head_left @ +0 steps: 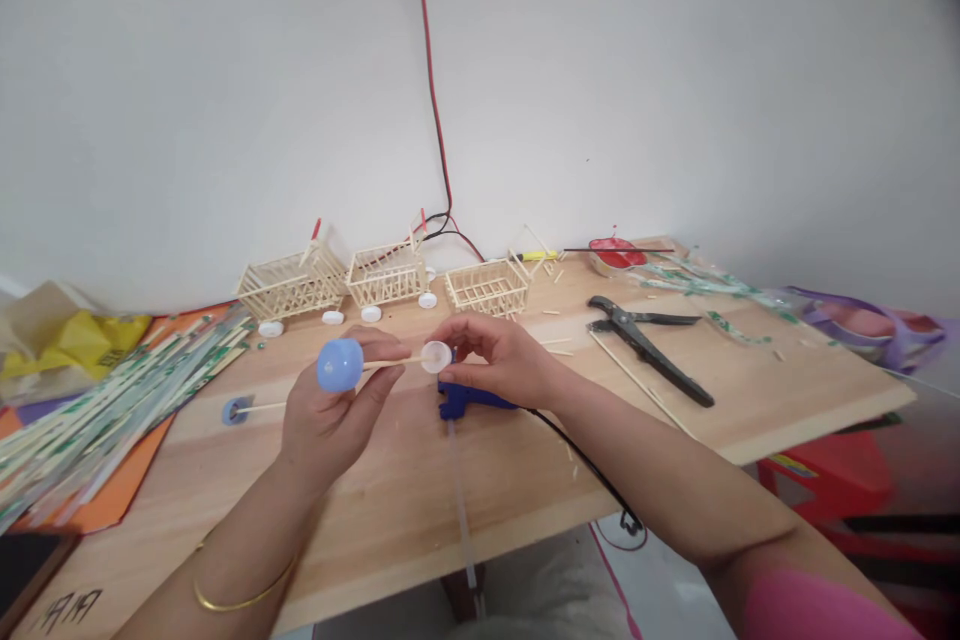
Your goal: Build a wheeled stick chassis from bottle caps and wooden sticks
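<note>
My left hand (330, 420) is closed round a thin wooden stick (390, 362) with a blue bottle cap (339, 364) on its left end. My right hand (499, 357) pinches a white cap (436, 356) at the stick's right end. Both hands hover above the wooden table (420, 480). A blue glue gun (469, 400) lies just under my right hand, partly hidden by it, with a black cord running off the table's near edge.
Three small stick carts (386, 275) stand at the back by the wall. Another stick with a blue cap (238, 410) lies to the left. Black pliers (649, 345) lie to the right, wrapped sticks (112, 395) pile up at the left, and a red dish (616, 255) sits far back.
</note>
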Tool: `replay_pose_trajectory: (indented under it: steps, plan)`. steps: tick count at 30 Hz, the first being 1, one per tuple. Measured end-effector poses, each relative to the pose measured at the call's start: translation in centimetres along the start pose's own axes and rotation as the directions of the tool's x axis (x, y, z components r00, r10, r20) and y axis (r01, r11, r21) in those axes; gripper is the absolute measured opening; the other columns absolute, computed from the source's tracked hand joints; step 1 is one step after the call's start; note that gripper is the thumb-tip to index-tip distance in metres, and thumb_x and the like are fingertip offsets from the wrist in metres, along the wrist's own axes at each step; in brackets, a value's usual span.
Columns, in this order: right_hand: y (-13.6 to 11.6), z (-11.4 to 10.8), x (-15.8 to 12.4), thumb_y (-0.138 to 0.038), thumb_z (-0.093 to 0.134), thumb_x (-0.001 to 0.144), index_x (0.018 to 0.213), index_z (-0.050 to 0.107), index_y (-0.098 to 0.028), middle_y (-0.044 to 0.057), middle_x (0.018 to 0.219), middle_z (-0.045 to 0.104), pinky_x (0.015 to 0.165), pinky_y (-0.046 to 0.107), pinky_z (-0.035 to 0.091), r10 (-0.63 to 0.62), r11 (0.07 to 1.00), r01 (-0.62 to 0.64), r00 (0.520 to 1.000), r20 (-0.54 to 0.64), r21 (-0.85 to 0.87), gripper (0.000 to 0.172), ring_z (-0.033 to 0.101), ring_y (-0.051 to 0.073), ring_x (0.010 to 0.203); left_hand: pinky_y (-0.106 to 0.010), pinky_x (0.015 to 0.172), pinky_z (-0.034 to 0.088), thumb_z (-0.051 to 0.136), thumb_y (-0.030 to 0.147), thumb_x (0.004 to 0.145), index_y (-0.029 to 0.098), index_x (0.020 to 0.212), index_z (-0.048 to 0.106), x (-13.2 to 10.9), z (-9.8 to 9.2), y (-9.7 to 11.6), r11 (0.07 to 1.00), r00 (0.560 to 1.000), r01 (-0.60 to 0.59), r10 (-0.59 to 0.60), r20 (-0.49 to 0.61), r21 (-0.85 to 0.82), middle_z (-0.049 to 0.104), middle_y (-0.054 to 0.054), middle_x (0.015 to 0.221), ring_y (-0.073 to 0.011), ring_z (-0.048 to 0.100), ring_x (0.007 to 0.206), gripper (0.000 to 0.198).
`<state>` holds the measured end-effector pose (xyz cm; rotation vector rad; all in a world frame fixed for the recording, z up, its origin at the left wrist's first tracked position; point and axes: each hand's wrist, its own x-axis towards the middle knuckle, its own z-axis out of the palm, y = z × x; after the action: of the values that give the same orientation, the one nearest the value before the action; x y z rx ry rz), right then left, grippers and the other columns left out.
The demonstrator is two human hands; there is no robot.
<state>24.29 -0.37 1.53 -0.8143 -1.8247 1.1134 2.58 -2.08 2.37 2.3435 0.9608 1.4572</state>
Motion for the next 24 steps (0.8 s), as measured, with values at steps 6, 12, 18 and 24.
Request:
replay_pose_trajectory:
  steps: [6,12,18,24]
  plan:
    - [-0.15,-0.08,0.01,-0.025,0.071,0.074,0.099,0.062,-0.017,0.003,0.093,0.064,0.076,0.028,0.048,-0.009,1.000,0.008,1.000,0.018,0.022,0.028,0.058,0.012,0.079,-0.033,0.085,0.048,0.058,0.016,0.083,0.022,0.094,0.064,0.04,0.28,-0.07,1.000,1.000,0.006,-0.006,-0.011,0.009,0.065,-0.003,0.094,-0.0163,0.062,0.089,0.014]
    - [0.36,0.12,0.03,-0.026,0.069,0.075,0.099,0.063,-0.017,0.003,0.094,0.064,0.078,0.029,0.048,-0.025,0.999,0.024,0.998,0.049,0.022,0.026,0.060,0.013,0.084,-0.033,0.086,0.048,0.058,0.016,0.083,0.021,0.093,0.063,-0.34,0.36,-0.42,0.999,1.000,-0.004,0.004,0.004,0.053,0.065,-0.003,0.093,-0.0165,0.062,0.091,0.013]
    - [0.53,0.35,0.07,-0.026,0.070,0.075,0.101,0.063,-0.017,0.004,0.096,0.065,0.081,0.031,0.049,0.008,0.998,-0.011,0.999,0.053,0.060,0.028,0.060,0.014,0.085,-0.030,0.084,0.048,0.057,0.017,0.084,0.022,0.094,0.064,-0.17,0.34,-0.06,0.998,1.000,0.005,-0.005,0.006,0.068,0.066,-0.003,0.093,-0.0158,0.062,0.091,0.013]
    - [0.62,0.48,0.08,-0.026,0.070,0.074,0.100,0.064,-0.016,0.004,0.094,0.065,0.079,0.031,0.049,0.008,0.997,-0.011,0.999,0.042,0.079,0.029,0.060,0.014,0.083,-0.030,0.083,0.048,0.057,0.019,0.084,0.021,0.094,0.066,-0.22,0.22,-0.12,0.998,0.999,0.046,-0.046,0.011,0.054,0.067,-0.004,0.093,-0.0161,0.062,0.089,0.013]
